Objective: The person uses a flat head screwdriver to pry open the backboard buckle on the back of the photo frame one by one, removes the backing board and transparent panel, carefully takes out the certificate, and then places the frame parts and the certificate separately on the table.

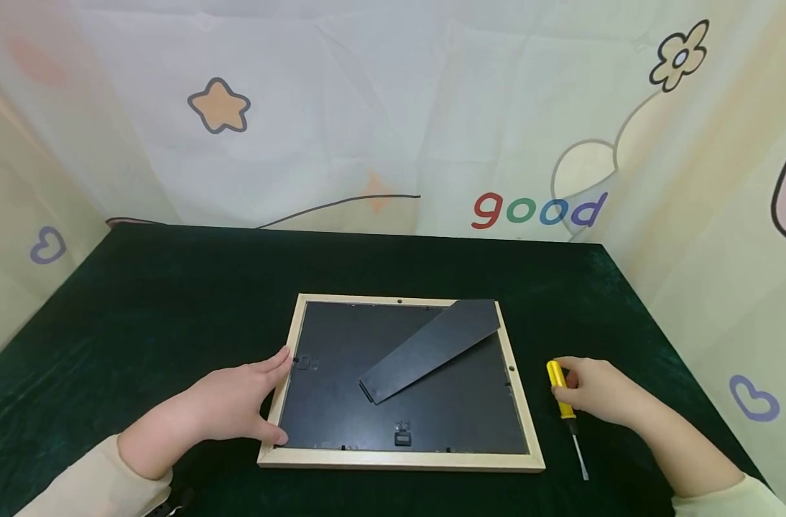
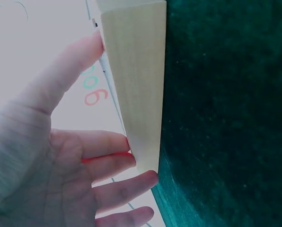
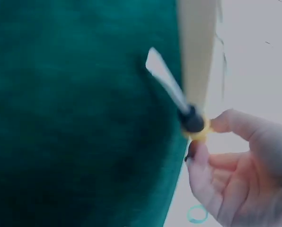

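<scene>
A picture frame (image 1: 399, 460) with a light wooden border lies face down, its black backboard (image 1: 328, 402) up. A dark easel leg (image 1: 432, 348) slants across the backboard to the upper right corner. My left hand (image 1: 238, 398) rests on the frame's left side, thumb near the lower corner and fingers higher up; in the left wrist view the fingers are fairly straight against the wooden edge (image 2: 136, 85). Right of the frame, my right hand (image 1: 593, 391) pinches the yellow handle of a flathead screwdriver (image 1: 566, 410), its blade (image 3: 164, 78) pointing back toward me.
Dark green cloth (image 1: 192, 287) covers the table. Small metal tabs and a black hanger (image 1: 402, 436) sit along the backboard's edges. A printed curtain (image 1: 367, 108) stands behind and at both sides.
</scene>
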Tool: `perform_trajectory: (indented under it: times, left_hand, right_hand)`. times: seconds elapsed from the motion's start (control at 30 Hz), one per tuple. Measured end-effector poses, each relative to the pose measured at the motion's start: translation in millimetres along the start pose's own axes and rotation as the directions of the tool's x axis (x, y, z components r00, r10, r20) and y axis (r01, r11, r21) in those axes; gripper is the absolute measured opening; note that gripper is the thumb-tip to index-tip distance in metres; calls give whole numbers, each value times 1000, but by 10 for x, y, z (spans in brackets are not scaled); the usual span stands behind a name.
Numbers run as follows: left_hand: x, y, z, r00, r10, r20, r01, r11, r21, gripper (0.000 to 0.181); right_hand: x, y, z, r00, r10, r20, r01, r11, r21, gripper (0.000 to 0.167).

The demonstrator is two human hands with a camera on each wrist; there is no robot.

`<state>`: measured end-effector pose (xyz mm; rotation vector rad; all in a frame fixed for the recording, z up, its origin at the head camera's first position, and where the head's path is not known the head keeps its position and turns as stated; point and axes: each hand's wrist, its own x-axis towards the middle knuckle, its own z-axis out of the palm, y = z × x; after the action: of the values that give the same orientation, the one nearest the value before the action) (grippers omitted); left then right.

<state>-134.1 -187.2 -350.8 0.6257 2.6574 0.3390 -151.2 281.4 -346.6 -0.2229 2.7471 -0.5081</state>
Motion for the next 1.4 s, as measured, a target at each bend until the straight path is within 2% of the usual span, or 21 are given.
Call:
perform_trajectory:
  times: [0.1,0.17,0.23,0.33,0.43,0.63,0.73,0.8,0.9,1.0,1.1,1.27,1.4]
  left_hand:
    - [-8,11,4,1000,4,-2,-4,1000,5,100]
    - [-17,14,8,1000,5,-3,-5,1000,-2,100]
    - [-23,11,11,1000,13,-6,-13,1000,-5,100]
    - [-21,6,10,1000,17,-7,-17,1000,-10,100]
    - [-9,1,7,1000,15,-7,-15,1000,-6,100]
    - [-7,0,7,1000,12,-4,-12,1000,-19,101]
    - [-12,1,7,1000,9,-4,-9,1000,-29,102]
    - [-14,5,5,1000,-3,-4,3,1000,-29,102]
    - [-8,3,3,1000,-16,-7,16,1000,-26,101]
    - [5,3,8,1000,-18,-6,17,1000,-24,101]
    - [12,1,8,1000,-17,-3,17,1000,-19,101]
    - [10,5,-8,1000,-16,1,16,999,-29,99]
    - [8,-5,-19,1000,-10,-5,10,1000,-27,98]
  right_hand:
    - [-49,-36,-100,997,-76,-27,79,981,175,42]
    - [-71,-78,-155,991,-128,-48,136,944,301,39]
    - [-83,-132,-182,985,-157,-66,170,889,425,37]
    - [-61,-222,-164,986,-142,-93,169,821,546,36]
    - [-8,-325,-97,989,-107,-99,145,785,602,34]
    - [98,-549,29,992,-75,-101,122,776,619,28]
    - [127,-642,67,990,-105,-97,142,768,624,35]
    - [138,-699,86,985,-152,-78,168,773,611,39]
    - [144,-810,121,971,-236,-46,221,801,557,38]
    - [139,-935,161,948,-314,-56,307,848,432,31]
    - [156,-1055,209,924,-371,-93,382,877,290,25]
    - [240,-1232,310,892,-439,-108,453,869,202,16]
    - [313,-1370,392,885,-460,-68,465,869,171,17]
